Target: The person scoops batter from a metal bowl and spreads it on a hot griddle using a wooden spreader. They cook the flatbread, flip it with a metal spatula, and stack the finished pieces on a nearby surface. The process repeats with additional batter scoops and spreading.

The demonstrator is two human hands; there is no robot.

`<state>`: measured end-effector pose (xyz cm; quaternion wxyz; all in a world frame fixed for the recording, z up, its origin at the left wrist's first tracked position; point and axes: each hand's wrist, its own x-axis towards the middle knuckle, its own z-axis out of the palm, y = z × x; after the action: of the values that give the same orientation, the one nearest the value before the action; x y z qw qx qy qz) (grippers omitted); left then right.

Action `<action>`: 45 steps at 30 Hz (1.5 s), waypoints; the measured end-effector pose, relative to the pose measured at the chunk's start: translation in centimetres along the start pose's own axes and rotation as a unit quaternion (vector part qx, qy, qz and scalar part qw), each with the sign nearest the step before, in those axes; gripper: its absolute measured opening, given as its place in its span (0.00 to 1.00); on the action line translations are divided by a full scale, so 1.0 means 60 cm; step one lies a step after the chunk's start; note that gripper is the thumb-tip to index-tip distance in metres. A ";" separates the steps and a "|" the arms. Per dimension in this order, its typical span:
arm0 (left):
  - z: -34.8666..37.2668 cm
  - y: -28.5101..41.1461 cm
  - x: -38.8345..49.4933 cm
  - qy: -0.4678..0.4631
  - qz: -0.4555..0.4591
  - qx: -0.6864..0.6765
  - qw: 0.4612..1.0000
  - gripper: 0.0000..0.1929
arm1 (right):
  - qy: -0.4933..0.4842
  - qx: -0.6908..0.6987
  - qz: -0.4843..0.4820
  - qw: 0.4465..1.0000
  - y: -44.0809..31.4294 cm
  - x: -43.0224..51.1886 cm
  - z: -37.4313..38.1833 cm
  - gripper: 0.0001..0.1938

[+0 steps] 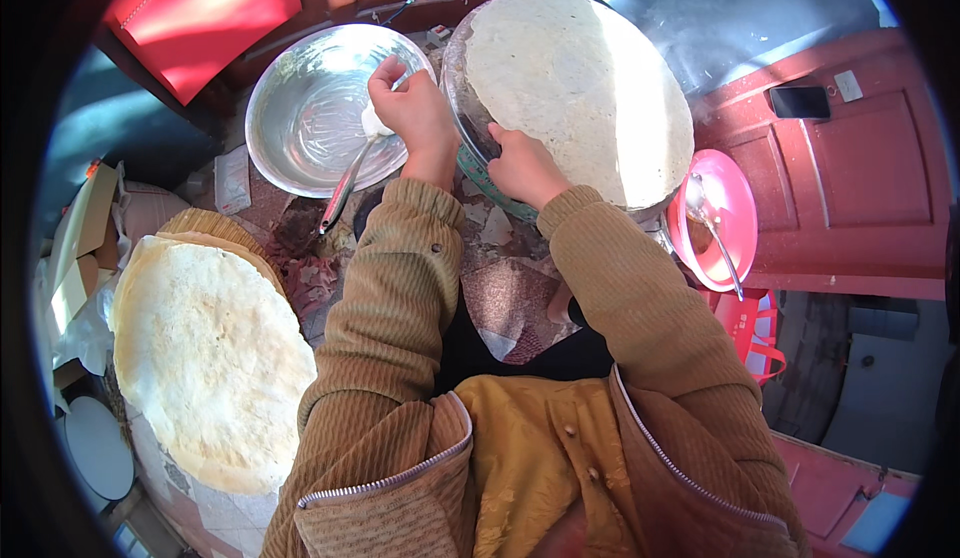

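A large thin round flatbread lies spread over a round griddle in front of me. My right hand is at the griddle's near left edge, fingers curled at the flatbread's rim; whether it pinches the rim is hidden. My left hand is raised over the right side of a wide metal basin, its fingers bent; I cannot tell whether they hold anything. A ladle with white batter on it leans on the basin's near rim. At the lower left, a stack of finished flatbreads rests on a round straw mat.
Right of the griddle stands a pink plastic bowl with a metal spoon in it. A phone lies on a red panelled surface. Cardboard boxes stand at the far left, and a red bag is at the right.
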<state>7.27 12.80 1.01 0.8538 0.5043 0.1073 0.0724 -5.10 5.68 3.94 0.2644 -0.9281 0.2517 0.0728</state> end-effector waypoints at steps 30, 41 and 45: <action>0.012 0.020 0.005 -0.200 0.121 0.152 0.960 0.20 | 0.088 0.538 -0.119 0.830 0.002 0.140 -0.207 0.34; 0.013 -0.006 -0.128 -0.603 0.369 0.381 0.596 0.42 | 0.052 0.152 -0.076 0.984 0.264 -0.307 -0.158 0.28; 0.020 -0.021 -0.174 -0.640 0.394 0.423 0.506 0.45 | 0.090 0.111 -0.042 0.989 0.306 -0.369 -0.108 0.27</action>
<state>-2.49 8.76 1.59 0.2584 0.7047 -0.6607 0.0050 -33.45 -1.69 7.04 0.3451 -0.9054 0.2420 -0.0505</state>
